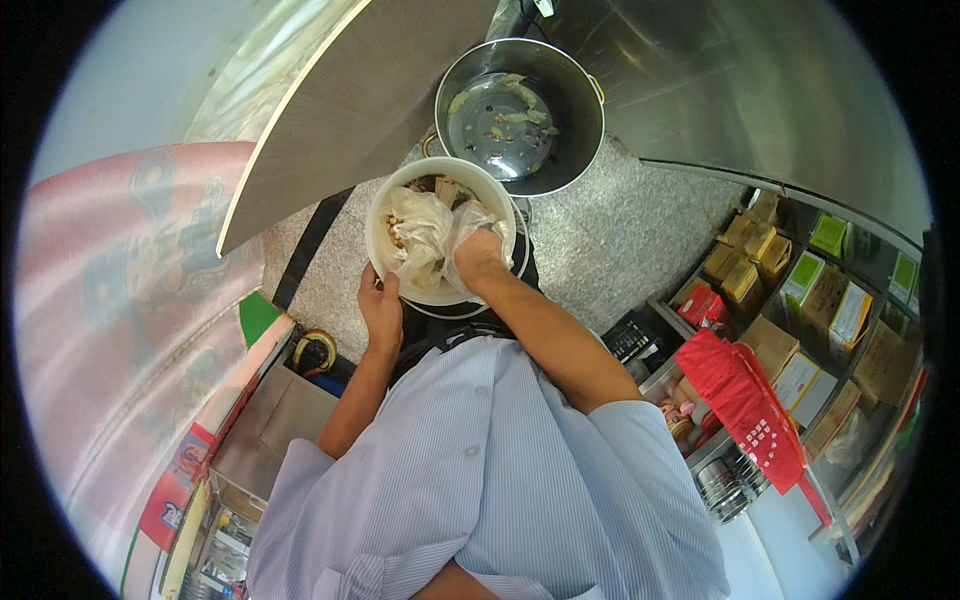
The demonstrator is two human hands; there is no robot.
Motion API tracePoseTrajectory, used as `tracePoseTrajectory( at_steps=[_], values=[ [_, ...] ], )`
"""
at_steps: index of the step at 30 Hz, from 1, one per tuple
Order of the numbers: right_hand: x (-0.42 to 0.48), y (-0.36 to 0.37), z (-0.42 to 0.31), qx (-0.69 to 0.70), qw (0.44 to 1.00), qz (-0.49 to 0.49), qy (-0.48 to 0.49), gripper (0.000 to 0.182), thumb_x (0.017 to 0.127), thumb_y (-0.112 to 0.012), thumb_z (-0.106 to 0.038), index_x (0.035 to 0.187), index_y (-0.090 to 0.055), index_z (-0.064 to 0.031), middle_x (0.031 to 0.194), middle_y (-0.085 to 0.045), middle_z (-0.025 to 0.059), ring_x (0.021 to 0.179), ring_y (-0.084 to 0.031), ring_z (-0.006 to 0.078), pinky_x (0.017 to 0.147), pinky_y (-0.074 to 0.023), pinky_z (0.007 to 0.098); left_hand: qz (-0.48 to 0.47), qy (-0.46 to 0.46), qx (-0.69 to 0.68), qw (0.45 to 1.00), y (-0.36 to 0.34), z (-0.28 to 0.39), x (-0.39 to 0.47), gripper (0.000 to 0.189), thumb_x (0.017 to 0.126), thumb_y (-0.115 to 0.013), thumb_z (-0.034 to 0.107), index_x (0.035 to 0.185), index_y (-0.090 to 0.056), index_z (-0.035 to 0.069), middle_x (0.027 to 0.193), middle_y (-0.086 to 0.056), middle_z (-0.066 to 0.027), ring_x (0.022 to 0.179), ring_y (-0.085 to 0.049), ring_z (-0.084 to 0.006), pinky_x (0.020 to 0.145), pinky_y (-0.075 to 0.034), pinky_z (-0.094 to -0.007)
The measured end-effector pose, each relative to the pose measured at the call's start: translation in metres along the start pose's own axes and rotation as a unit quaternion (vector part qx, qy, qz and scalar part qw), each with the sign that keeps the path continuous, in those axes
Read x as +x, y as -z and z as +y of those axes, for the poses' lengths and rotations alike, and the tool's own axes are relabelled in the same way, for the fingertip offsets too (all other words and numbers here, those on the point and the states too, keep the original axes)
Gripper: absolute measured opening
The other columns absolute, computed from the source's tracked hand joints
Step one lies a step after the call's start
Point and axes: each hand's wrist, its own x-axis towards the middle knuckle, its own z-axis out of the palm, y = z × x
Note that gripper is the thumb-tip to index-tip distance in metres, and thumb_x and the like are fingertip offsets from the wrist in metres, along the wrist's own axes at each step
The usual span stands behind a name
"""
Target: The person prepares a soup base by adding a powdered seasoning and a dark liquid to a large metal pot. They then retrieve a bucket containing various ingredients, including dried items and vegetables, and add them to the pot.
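Note:
A white plastic bucket is in front of my body, with clear plastic bags and dry brownish pieces inside it. My left hand grips the near left rim of the bucket, thumb over the edge. Inside the right part of the bucket is my right hand, reaching into a plastic bag; its fingers are hidden. Just beyond the bucket stands a large metal stockpot with two handles. Leaves and small dark spices lie in its bottom, seemingly in clear liquid.
Metal panels rise on the left and at the far right. Under the right one, shelves hold cardboard boxes, and a red cloth or bag hangs in front. A printed pink sheet covers the left side. The floor is speckled grey.

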Motion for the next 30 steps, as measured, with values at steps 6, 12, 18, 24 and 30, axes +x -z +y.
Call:
tracePoseTrajectory(
  at_steps=[6,12,18,24,30],
  values=[
    [-0.019,0.042,-0.007,-0.048,0.995,0.081,0.031,0.027,0.081,-0.058,-0.014,0.104,-0.069,-0.0034,0.107,-0.066,0.0145,0.111,-0.057,0.0342,0.084,-0.0516,0.0394,0.007,-0.021,-0.014,1.0,0.002,-0.007,0.015,0.037,0.09,-0.054,0.007,0.124,-0.052,-0.007,0.113,-0.061,-0.0129,0.095,-0.06,-0.0172,0.084,-0.049,-0.0285],
    [-0.027,0.045,0.004,0.07,0.971,0.23,0.02,0.02,0.078,-0.061,-0.012,0.094,-0.067,-0.0015,0.1,-0.066,0.0153,0.094,-0.064,0.0328,0.074,-0.0536,0.0411,0.013,0.01,-0.075,0.997,-0.008,0.014,0.016,0.036,0.091,-0.055,0.009,0.123,-0.052,-0.005,0.109,-0.061,-0.0136,0.087,-0.065,-0.0188,0.066,-0.058,-0.0288],
    [-0.058,0.074,0.037,0.514,0.825,0.229,-0.053,0.019,0.085,-0.064,-0.007,0.102,-0.063,-0.0003,0.091,-0.068,0.0181,0.076,-0.07,0.0256,0.066,-0.0567,0.0351,0.017,0.046,-0.093,0.994,-0.012,0.019,0.021,0.032,0.093,-0.054,0.012,0.122,-0.054,-0.001,0.109,-0.064,-0.0122,0.089,-0.067,-0.0201,0.066,-0.06,-0.0308],
    [-0.081,0.118,0.057,0.863,0.484,0.137,-0.039,0.014,0.09,-0.059,-0.001,0.101,-0.057,0.0069,0.096,-0.066,0.0159,0.08,-0.069,0.0244,0.072,-0.0596,0.0269,0.003,0.035,-0.117,0.993,-0.016,0.031,0.021,0.032,0.093,-0.053,0.009,0.123,-0.053,-0.003,0.109,-0.062,-0.0126,0.088,-0.067,-0.0199,0.066,-0.06,-0.0303],
    [-0.05,0.14,0.094,0.805,0.529,0.268,-0.014,0.036,0.088,-0.063,-0.007,0.116,-0.05,0.0121,0.105,-0.063,0.0192,0.082,-0.067,0.0246,0.077,-0.0569,0.0291,-0.001,0.015,-0.081,0.997,-0.012,0.029,0.021,0.034,0.092,-0.053,0.008,0.124,-0.052,-0.003,0.111,-0.061,-0.0128,0.09,-0.067,-0.0217,0.069,-0.06,-0.0311]
  ],
)
